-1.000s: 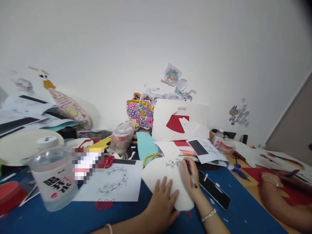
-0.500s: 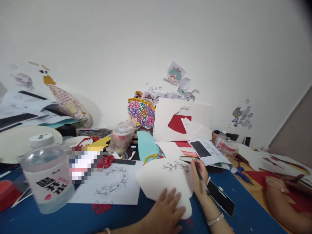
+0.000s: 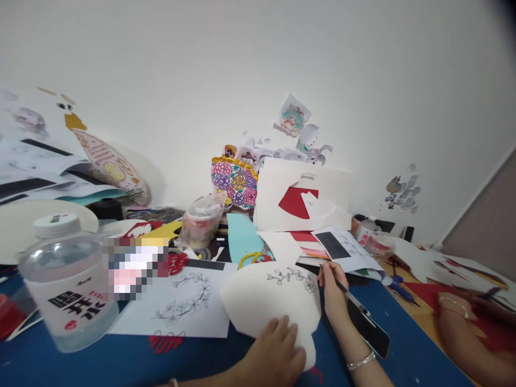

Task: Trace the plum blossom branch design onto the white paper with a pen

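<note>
A cream fan-shaped sheet (image 3: 258,293) lies on the blue table, with a line-drawn flower branch (image 3: 292,276) along its upper right. My left hand (image 3: 278,346) rests on its lower part, fingers spread. At its right edge, my right hand (image 3: 334,287) is closed around a dark pen (image 3: 355,300), whose tip is beside the drawn flowers. A white page with a wreath-like flower branch drawing (image 3: 189,306) lies to the left. A black phone (image 3: 373,330) lies beneath and beside my right forearm.
A large clear bottle (image 3: 68,290) stands at the left. Yellow-handled scissors (image 3: 252,259) and papers lie behind the sheet. At the right, another person's arm (image 3: 463,333) rests by red paper (image 3: 429,295). Blue scissors (image 3: 401,290) lie between.
My right hand has shifted slightly right, and the pen is tilted lower, its tip now off the flowers. The camera view has moved a little. My left hand stays on the sheet.
</note>
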The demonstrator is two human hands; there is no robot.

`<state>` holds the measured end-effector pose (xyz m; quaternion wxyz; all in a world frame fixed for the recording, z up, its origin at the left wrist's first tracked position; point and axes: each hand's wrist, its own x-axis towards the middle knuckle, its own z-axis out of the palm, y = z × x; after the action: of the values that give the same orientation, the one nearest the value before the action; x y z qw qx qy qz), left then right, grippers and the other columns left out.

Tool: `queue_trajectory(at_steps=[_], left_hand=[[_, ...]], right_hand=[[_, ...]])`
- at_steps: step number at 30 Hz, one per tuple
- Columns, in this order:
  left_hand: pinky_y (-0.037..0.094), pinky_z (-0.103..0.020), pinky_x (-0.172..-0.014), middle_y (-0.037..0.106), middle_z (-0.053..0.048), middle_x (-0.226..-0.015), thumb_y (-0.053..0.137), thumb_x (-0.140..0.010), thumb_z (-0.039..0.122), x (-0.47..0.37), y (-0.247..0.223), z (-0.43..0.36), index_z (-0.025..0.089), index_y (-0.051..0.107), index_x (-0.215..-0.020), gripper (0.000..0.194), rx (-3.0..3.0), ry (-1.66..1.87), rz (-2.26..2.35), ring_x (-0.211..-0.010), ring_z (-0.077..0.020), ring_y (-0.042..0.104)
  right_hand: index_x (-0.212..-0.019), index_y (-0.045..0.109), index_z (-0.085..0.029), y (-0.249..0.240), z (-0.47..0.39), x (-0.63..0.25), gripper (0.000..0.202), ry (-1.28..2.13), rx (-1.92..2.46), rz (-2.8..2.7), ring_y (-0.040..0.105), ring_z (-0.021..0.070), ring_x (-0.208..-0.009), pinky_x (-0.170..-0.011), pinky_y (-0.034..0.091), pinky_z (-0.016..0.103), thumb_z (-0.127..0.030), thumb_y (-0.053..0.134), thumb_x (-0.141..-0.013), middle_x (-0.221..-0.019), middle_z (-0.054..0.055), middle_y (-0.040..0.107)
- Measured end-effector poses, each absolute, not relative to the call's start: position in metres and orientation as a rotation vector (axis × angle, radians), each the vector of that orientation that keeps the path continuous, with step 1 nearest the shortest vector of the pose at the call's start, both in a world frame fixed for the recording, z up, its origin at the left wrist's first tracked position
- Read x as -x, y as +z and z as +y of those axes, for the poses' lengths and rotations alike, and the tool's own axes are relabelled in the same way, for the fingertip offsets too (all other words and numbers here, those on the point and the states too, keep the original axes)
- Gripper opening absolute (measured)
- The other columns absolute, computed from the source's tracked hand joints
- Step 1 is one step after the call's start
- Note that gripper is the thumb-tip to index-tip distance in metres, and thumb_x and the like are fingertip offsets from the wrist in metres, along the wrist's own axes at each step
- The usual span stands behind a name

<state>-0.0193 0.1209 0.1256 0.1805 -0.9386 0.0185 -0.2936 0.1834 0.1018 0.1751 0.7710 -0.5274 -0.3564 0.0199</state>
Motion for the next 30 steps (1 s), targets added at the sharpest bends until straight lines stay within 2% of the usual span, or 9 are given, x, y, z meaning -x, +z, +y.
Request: queue_trajectory(at_steps=[11,18,21,23,26,30], left_hand=[[0.050,-0.038,-0.069,0.069,-0.013,-0.107,0.044,-0.091,0.032,0.016,0.123,0.119,0.017,0.057,-0.094,0.019,2.604,-0.804,0.084,-0.096,-0.0295,0.065],[0.050,-0.039,-0.072,0.067,-0.012,-0.111,0.041,-0.092,0.040,0.020,0.125,0.119,0.015,0.057,-0.104,0.032,2.626,-0.787,0.062,-0.098,-0.0297,0.064],[0.049,-0.039,-0.074,0.067,-0.011,-0.111,0.039,-0.093,0.042,0.020,0.123,0.119,0.015,0.057,-0.109,0.036,2.622,-0.806,0.053,-0.099,-0.0297,0.064],[0.048,-0.038,-0.074,0.067,-0.011,-0.112,0.037,-0.093,0.042,0.019,0.122,0.120,0.016,0.057,-0.109,0.036,2.626,-0.814,0.046,-0.100,-0.0284,0.063],[0.046,-0.037,-0.074,0.068,-0.010,-0.107,0.039,-0.093,0.041,0.018,0.121,0.122,0.017,0.059,-0.104,0.033,2.630,-0.840,0.025,-0.099,-0.0266,0.062],[0.045,-0.035,-0.071,0.069,-0.006,-0.097,0.046,-0.090,0.040,0.015,0.121,0.122,0.017,0.059,-0.103,0.029,2.629,-0.906,0.033,-0.085,-0.0222,0.062]], right_hand=[[-0.074,0.051,-0.021,0.178,0.101,-0.179,0.029,0.065,1.176,-0.784,0.038,0.0087,-0.046,-0.046,0.033,0.021,-0.045,0.067,-0.078,-0.054,-0.008,0.046],[-0.076,0.049,-0.024,0.173,0.102,-0.170,0.027,0.017,1.273,-0.804,0.040,0.0142,-0.049,-0.046,0.034,0.027,-0.048,0.058,-0.083,-0.057,-0.006,0.046],[-0.078,0.052,-0.022,0.165,0.103,-0.152,0.022,-0.037,1.411,-1.008,0.048,0.0167,-0.057,-0.054,0.041,0.029,-0.042,0.051,-0.087,-0.064,-0.003,0.051],[-0.074,0.054,-0.021,0.161,0.102,-0.138,0.017,-0.014,1.445,-1.179,0.051,0.0160,-0.059,-0.057,0.042,0.028,-0.035,0.055,-0.084,-0.064,-0.002,0.054],[-0.068,0.055,-0.021,0.162,0.100,-0.121,0.015,-0.055,1.463,-1.417,0.050,0.0137,-0.055,-0.054,0.040,0.025,-0.027,0.053,-0.081,-0.060,-0.003,0.053],[-0.066,0.054,-0.021,0.165,0.098,-0.112,0.013,-0.239,1.419,-1.655,0.046,0.0119,-0.050,-0.051,0.037,0.023,-0.018,0.048,-0.078,-0.056,-0.004,0.050]])
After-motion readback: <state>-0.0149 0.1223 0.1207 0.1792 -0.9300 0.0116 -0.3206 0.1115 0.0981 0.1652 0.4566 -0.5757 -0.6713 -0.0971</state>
